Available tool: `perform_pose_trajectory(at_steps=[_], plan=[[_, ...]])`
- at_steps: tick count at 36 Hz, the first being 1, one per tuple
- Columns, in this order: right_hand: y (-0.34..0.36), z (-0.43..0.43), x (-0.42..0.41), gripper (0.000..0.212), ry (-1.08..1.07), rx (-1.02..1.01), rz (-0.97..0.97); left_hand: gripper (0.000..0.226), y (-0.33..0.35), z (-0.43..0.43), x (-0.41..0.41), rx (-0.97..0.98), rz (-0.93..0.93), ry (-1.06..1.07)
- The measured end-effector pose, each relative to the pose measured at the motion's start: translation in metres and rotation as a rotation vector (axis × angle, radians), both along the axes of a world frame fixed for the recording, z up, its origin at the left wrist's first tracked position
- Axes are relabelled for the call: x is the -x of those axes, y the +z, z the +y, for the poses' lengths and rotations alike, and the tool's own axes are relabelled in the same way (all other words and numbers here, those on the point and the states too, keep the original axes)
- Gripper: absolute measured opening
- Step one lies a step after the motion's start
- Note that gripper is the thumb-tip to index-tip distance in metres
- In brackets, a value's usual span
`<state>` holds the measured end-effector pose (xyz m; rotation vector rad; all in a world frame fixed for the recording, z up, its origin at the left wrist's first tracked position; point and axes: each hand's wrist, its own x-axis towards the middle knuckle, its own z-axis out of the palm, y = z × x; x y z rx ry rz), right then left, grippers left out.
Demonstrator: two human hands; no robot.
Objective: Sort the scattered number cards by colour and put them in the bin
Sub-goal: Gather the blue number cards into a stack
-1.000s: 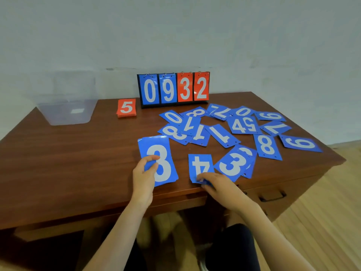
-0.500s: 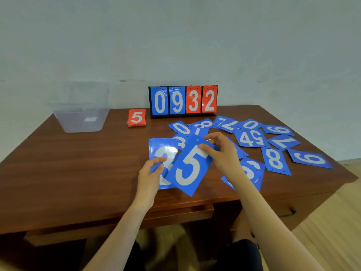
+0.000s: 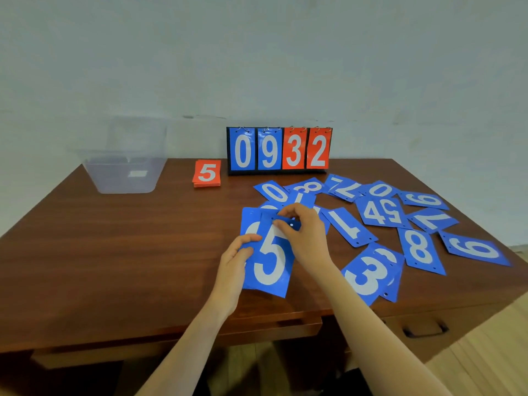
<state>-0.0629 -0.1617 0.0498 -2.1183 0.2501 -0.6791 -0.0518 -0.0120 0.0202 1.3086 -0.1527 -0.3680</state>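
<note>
Head view shows the blue gathering in hand: the right hand (image 3: 303, 238) pinches the blue 5 card (image 3: 270, 267) by its top edge, setting it on the pile (image 3: 249, 221) whose left edge the left hand (image 3: 233, 267) seems to pinch. Next: square it, then fetch another scattered blue card (image 3: 347, 227). The bin (image 3: 125, 178) stands well apart, far left.

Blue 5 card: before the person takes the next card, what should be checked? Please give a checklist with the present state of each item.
1. The blue 5 card lies on the blue pile: ok.
2. The left hand grips the pile's left edge: ok.
3. The right hand is free: not ok, its fingers pinch the 5's top edge.
4. The red stack is apart from the blue cards: ok.
5. The bin is upright and open: ok.
6. All blue cards are gathered: not ok, many lie scattered, such as the blue 3 card.
</note>
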Motion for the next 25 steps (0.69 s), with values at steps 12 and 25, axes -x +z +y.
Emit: perform_pose_trajectory(at_steps=[12,25], plan=[[-0.023,-0.046,-0.087,0.04,-0.138,0.212,0.207,0.021,-0.003,-0.009,-0.054,-0.124,-0.029,0.198],[-0.059,-0.053,-0.22,0.077,-0.057,0.53,0.84,0.016,-0.01,0.004,-0.11,-0.226,-0.004,0.336]])
